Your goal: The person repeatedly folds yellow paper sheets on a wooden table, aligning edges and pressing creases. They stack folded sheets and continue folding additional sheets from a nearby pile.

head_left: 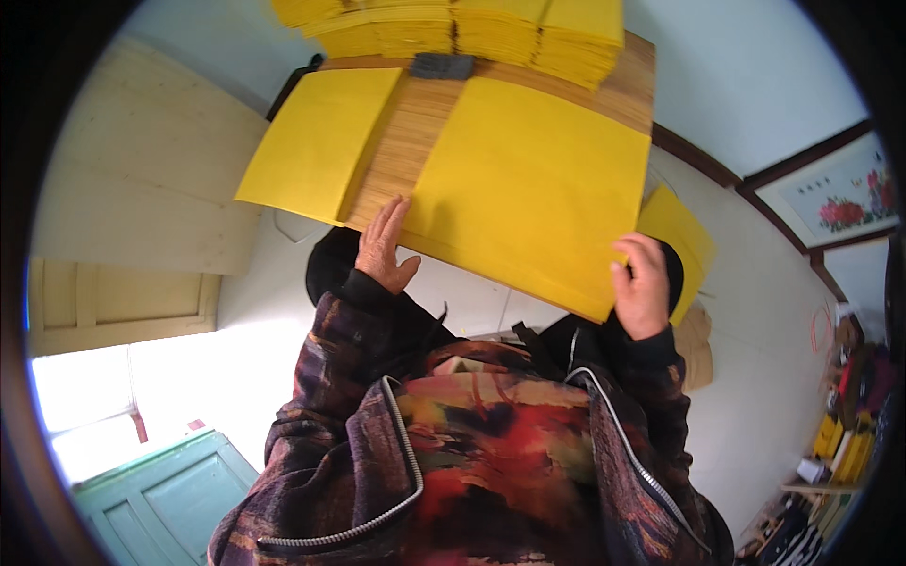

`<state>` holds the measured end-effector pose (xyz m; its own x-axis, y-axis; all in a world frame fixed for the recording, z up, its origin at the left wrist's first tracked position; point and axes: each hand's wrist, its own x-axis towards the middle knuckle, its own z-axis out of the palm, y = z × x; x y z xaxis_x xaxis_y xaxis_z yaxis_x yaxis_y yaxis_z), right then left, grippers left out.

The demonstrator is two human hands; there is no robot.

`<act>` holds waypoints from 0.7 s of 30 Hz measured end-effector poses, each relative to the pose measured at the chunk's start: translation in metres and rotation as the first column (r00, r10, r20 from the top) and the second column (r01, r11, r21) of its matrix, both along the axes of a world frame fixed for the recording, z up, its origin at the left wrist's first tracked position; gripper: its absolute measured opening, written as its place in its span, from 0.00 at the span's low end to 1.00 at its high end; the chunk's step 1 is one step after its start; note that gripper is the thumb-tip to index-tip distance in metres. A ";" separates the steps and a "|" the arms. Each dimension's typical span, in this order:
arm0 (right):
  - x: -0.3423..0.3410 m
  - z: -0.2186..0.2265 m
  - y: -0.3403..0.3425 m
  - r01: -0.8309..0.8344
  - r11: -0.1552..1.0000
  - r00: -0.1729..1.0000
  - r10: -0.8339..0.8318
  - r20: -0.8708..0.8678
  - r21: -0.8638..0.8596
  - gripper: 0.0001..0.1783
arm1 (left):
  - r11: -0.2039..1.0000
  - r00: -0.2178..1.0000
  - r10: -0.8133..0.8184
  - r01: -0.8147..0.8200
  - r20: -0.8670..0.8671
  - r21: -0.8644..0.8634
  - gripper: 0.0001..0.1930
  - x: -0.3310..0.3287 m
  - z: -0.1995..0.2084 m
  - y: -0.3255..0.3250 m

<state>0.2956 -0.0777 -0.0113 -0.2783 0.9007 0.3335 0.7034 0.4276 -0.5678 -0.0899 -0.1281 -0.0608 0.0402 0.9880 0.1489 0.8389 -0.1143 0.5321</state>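
A large yellow paper sheet (533, 184) lies on the wooden table (415, 123), overhanging its near edge. My left hand (382, 247) rests flat at the sheet's near left corner, fingers spread on the table edge. My right hand (642, 283) pinches the sheet's near right corner, thumb on top. A second yellow sheet (321, 141) lies to the left, hanging over the table's left side. Stacks of yellow paper (462, 28) sit along the far edge.
A dark grey block (441, 65) lies on the table in front of the stacks. More yellow paper (679, 236) lies lower down at the right. A framed flower picture (840, 193) leans at the right; a pale wooden door (132, 160) and a teal cabinet (160, 500) are at the left.
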 end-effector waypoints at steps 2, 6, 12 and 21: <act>0.012 -0.009 0.008 0.194 0.948 0.947 -0.247 -0.203 -0.252 0.22 | 0.998 0.924 0.032 -0.011 0.382 -0.056 0.39 -0.009 -0.004 0.003; 0.024 -0.038 0.009 0.025 0.828 0.645 -0.442 -0.624 -0.560 0.33 | 0.990 0.754 0.135 -0.078 0.643 -0.116 0.31 -0.013 -0.012 0.013; 0.002 -0.064 0.002 -0.073 0.875 0.623 -0.335 -0.707 -0.479 0.27 | 0.976 0.756 0.208 -0.115 0.620 -0.187 0.29 -0.003 -0.012 0.031; -0.010 -0.042 -0.002 -0.117 0.858 0.646 -0.317 -0.694 -0.501 0.33 | 0.981 0.831 0.194 -0.182 0.521 -0.074 0.28 0.006 -0.018 0.032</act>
